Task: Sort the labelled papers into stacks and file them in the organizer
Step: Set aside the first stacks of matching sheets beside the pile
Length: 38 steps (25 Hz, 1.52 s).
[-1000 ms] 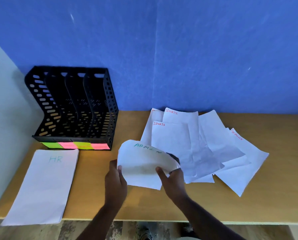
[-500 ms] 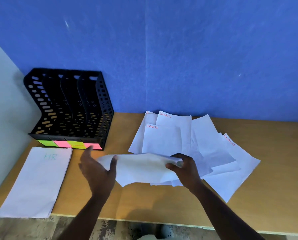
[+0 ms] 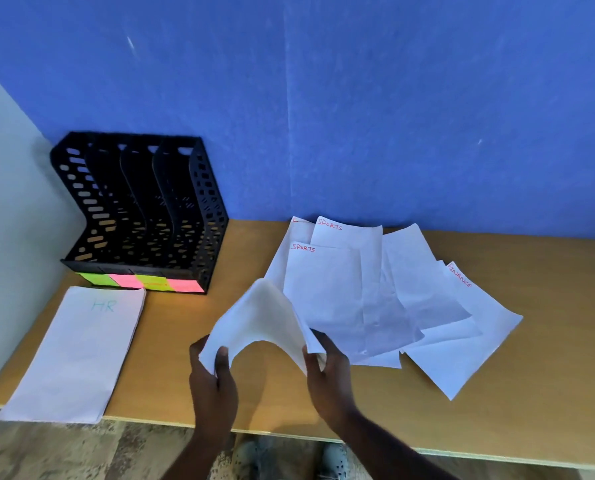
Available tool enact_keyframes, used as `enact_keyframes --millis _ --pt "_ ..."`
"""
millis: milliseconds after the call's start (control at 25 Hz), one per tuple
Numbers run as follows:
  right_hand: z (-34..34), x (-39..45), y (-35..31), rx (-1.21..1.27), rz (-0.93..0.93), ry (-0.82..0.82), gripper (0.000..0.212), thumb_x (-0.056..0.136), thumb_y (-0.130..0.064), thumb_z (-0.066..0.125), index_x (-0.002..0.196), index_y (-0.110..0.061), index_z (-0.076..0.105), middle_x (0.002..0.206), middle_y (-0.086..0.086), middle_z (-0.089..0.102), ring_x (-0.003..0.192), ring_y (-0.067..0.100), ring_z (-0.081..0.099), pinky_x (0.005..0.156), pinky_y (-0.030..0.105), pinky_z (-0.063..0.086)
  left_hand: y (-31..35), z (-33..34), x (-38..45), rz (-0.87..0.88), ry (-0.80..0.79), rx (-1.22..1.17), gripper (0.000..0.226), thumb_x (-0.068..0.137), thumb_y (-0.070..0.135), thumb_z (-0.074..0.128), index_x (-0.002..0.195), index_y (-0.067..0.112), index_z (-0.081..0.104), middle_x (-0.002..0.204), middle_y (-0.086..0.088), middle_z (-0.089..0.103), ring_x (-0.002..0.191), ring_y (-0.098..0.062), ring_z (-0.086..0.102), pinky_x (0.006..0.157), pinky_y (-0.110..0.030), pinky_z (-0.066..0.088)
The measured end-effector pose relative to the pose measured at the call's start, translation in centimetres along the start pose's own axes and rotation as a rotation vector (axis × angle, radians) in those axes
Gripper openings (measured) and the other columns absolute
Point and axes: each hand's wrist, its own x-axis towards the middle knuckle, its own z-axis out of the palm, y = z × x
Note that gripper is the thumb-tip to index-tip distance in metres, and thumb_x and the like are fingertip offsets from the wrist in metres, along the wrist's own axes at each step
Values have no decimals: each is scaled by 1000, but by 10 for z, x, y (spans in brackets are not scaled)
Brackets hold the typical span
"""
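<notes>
Both hands hold a bent white sheet (image 3: 259, 318) above the table's front middle; its label faces away. My left hand (image 3: 213, 375) pinches its left corner, my right hand (image 3: 327, 372) its right corner. To the right lies a loose spread of white papers (image 3: 386, 292), two marked SPORTS (image 3: 303, 247) and one marked FINANCE (image 3: 460, 275). A neat HR stack (image 3: 78, 351) lies at the front left. The black slotted organizer (image 3: 140, 209), with green and pink sticky notes (image 3: 143, 282) along its front, stands at the back left.
The wooden table (image 3: 548, 358) meets a blue wall (image 3: 358, 116) at the back and a pale wall (image 3: 9, 220) on the left. The HR stack overhangs the table's front edge. Patterned floor and shoes show below the edge.
The sheet marked ADMIN, first held face up, was flattened and turned; now it arches upward with its label hidden. My left hand regripped its left corner and the view shifted slightly.
</notes>
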Motion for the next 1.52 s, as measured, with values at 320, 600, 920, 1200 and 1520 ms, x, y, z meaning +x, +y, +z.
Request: enact_keyframes --millis 320,600,920,1200,1520 --pt "62 -11 18 -168 155 -43 45 85 -1 63 121 -26 71 97 -20 70 91 14 69 73 24 49 -47 -44 15 -46 -15 53 42 93 52 44 123 24 49 103 35 60 88 8 62 67 -4 46" --pt "74 8 19 -32 378 167 20 87 -7 71 106 -13 74 91 0 72 89 28 66 76 32 50 -80 -62 50 -195 -77 190 34 100 25 51 125 2 58 112 -8 68 101 -27 65 88 -37 52" --pt "61 34 1 536 664 319 71 81 -7 83 140 -13 44 129 5 63 117 29 61 101 50 53 -68 -59 85 -562 -282 -164 25 96 9 59 119 15 57 109 -8 67 102 -32 62 86 -45 53" --pt "73 38 -13 573 545 269 22 87 3 72 104 -10 71 94 3 80 94 29 73 84 43 60 -68 -37 62 -801 -244 -509 43 91 -3 60 131 12 52 124 -16 63 113 -38 59 92 -52 49" --pt "26 44 -20 248 298 28 15 91 -9 72 102 -17 71 91 -3 78 87 21 74 71 31 62 -27 -42 110 -250 -563 -95 61 88 7 70 140 23 41 135 11 55 123 -3 54 98 -30 46"
